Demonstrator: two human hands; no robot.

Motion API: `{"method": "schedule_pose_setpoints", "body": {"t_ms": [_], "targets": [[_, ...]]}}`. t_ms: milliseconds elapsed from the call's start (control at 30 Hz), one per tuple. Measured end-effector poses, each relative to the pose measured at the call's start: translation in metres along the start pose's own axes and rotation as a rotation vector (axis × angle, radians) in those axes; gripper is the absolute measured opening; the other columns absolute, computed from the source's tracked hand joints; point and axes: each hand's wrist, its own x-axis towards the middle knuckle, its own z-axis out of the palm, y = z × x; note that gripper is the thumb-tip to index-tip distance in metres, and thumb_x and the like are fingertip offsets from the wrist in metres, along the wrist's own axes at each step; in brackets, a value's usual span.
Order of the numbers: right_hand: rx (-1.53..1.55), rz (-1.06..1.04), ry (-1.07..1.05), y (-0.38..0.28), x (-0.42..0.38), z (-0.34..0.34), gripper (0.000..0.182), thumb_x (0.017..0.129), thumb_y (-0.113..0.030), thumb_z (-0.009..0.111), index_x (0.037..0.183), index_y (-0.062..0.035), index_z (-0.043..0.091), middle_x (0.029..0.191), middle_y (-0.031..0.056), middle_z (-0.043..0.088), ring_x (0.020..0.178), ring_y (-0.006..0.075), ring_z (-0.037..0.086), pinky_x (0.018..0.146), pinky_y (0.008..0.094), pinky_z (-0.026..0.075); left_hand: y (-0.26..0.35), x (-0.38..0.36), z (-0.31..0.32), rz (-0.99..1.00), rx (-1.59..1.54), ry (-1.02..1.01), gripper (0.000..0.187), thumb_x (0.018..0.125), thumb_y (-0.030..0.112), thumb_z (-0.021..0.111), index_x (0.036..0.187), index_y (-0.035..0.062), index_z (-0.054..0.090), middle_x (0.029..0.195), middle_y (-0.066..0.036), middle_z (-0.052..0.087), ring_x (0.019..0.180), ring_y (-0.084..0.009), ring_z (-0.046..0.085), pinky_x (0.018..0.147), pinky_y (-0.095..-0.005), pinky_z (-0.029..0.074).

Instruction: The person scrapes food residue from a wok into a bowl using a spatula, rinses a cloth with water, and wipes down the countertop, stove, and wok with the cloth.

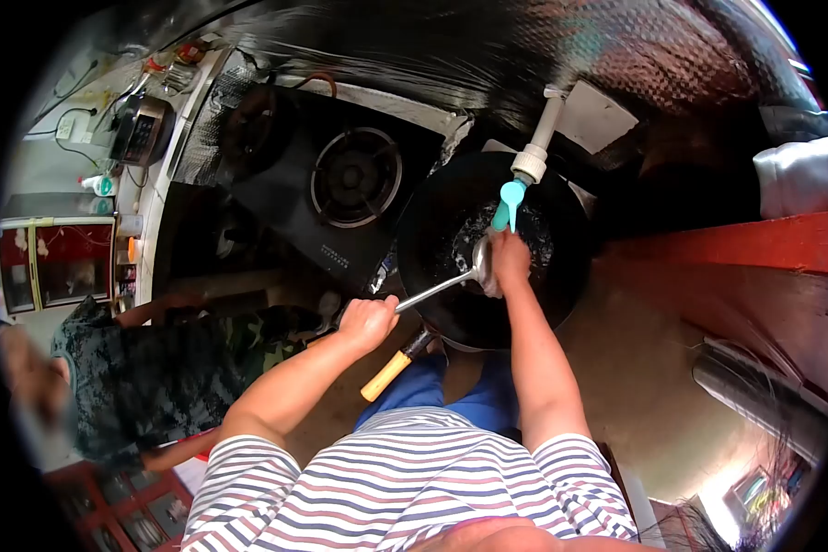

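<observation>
My left hand (pixel 369 324) is closed round the metal handle of a ladle (pixel 437 289). The ladle's bowl end is over a large dark wok (pixel 432 317) with water in it. Against that bowl I press my right hand (pixel 511 260); its fingers curl, and a pale patch shows beneath them that I cannot make out. Just above the right hand is a tap (pixel 530 164) with a turquoise nozzle (pixel 511 195), pointing down into the wok. The wok's wooden handle (pixel 386 376) juts toward my body.
A black gas stove (pixel 285 184) with a round burner (pixel 355 178) lies left of the wok. Another person in a dark patterned shirt (pixel 156 377) is at the left. A rice cooker (pixel 143 129) stands on the far-left counter. To the right is a red panel (pixel 736 247).
</observation>
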Motion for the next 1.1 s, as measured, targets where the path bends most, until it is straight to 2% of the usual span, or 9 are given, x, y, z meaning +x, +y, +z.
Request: {"method": "schedule_pose_setpoints", "body": {"t_ms": [167, 233, 400, 567, 600, 667, 767, 933, 1100], "targets": [[0.009, 0.026, -0.020, 0.050, 0.028, 0.009, 0.030, 0.087, -0.031, 0.046, 0.090, -0.0024, 0.054, 0.088, 0.0234, 0.061, 0.087, 0.0429, 0.056, 0.073, 0.0493, 0.043, -0.003, -0.014, -0.008, -0.017, -0.003, 0.075, 0.019, 0.078, 0.024, 0.059, 0.081, 0.0078, 0.049, 0.061, -0.013, 0.059, 0.059, -0.0341, 0.059, 0.053, -0.0450, 0.045], [0.139, -0.081, 0.026, 0.051, 0.025, -0.001, 0.032, 0.086, -0.031, 0.048, 0.090, -0.0004, 0.058, 0.084, 0.0241, 0.060, 0.086, 0.0408, 0.056, 0.073, 0.0438, 0.044, -0.005, -0.013, -0.009, -0.058, 0.073, 0.065, 0.020, 0.079, 0.025, 0.059, 0.079, 0.0083, 0.048, 0.060, -0.012, 0.059, 0.058, -0.0313, 0.060, 0.053, -0.0443, 0.046], [0.595, 0.055, 0.010, 0.039, 0.001, -0.021, 0.027, 0.082, -0.027, 0.056, 0.083, -0.0006, 0.060, 0.077, 0.0176, 0.061, 0.076, 0.0343, 0.059, 0.068, 0.0352, 0.045, -0.007, -0.009, -0.009, -0.087, 0.027, 0.047, 0.023, 0.078, 0.027, 0.062, 0.079, 0.0078, 0.049, 0.060, -0.013, 0.060, 0.058, -0.0329, 0.059, 0.054, -0.0441, 0.046], [0.133, -0.409, -0.010, -0.011, -0.033, -0.017, 0.025, 0.084, -0.026, 0.052, 0.091, -0.0038, 0.058, 0.082, 0.0177, 0.062, 0.081, 0.0362, 0.060, 0.071, 0.0439, 0.046, 0.009, -0.006, -0.007, -0.038, 0.050, -0.031, 0.024, 0.078, 0.027, 0.063, 0.078, 0.0071, 0.049, 0.060, -0.014, 0.059, 0.060, -0.0339, 0.060, 0.056, -0.0445, 0.046], [0.137, -0.406, -0.005, -0.008, -0.027, -0.015, 0.025, 0.084, -0.026, 0.052, 0.091, -0.0038, 0.058, 0.082, 0.0177, 0.062, 0.081, 0.0362, 0.060, 0.071, 0.0439, 0.046, 0.011, -0.007, -0.007, -0.044, 0.042, -0.013, 0.024, 0.078, 0.027, 0.063, 0.077, 0.0070, 0.049, 0.059, -0.014, 0.059, 0.060, -0.0342, 0.060, 0.056, -0.0450, 0.046], [-0.079, -0.093, -0.030, -0.001, -0.006, -0.009, 0.024, 0.085, -0.027, 0.048, 0.094, -0.0066, 0.057, 0.083, 0.0184, 0.063, 0.081, 0.0379, 0.059, 0.072, 0.0468, 0.046, 0.010, -0.015, -0.007, -0.039, 0.053, -0.005, 0.024, 0.078, 0.027, 0.063, 0.077, 0.0071, 0.049, 0.059, -0.014, 0.059, 0.059, -0.0343, 0.059, 0.055, -0.0451, 0.046], [0.082, 0.014, -0.064, 0.005, 0.000, -0.020, 0.028, 0.086, -0.031, 0.047, 0.088, -0.0049, 0.056, 0.085, 0.0217, 0.061, 0.083, 0.0417, 0.056, 0.072, 0.0479, 0.044, 0.007, -0.024, -0.007, -0.046, 0.055, 0.014, 0.023, 0.077, 0.026, 0.063, 0.076, 0.0071, 0.049, 0.060, -0.014, 0.059, 0.059, -0.0344, 0.059, 0.055, -0.0451, 0.046], [0.502, 0.051, -0.229, 0.028, 0.000, -0.021, 0.029, 0.078, -0.024, 0.062, 0.098, -0.0032, 0.059, 0.088, 0.0118, 0.061, 0.082, 0.0185, 0.057, 0.074, 0.0306, 0.045, 0.007, -0.027, -0.001, -0.091, 0.024, 0.025, 0.024, 0.075, 0.026, 0.064, 0.078, 0.0073, 0.048, 0.063, -0.015, 0.059, 0.061, -0.0356, 0.058, 0.056, -0.0453, 0.046], [0.503, -0.022, -0.285, 0.033, -0.011, -0.032, 0.037, 0.071, -0.022, 0.068, 0.099, 0.0006, 0.059, 0.099, 0.0158, 0.059, 0.090, 0.0223, 0.057, 0.078, 0.0324, 0.045, 0.006, -0.026, 0.005, -0.057, 0.032, 0.013, 0.024, 0.076, 0.025, 0.063, 0.078, 0.0072, 0.047, 0.062, -0.016, 0.058, 0.061, -0.0359, 0.058, 0.056, -0.0458, 0.046]]}}
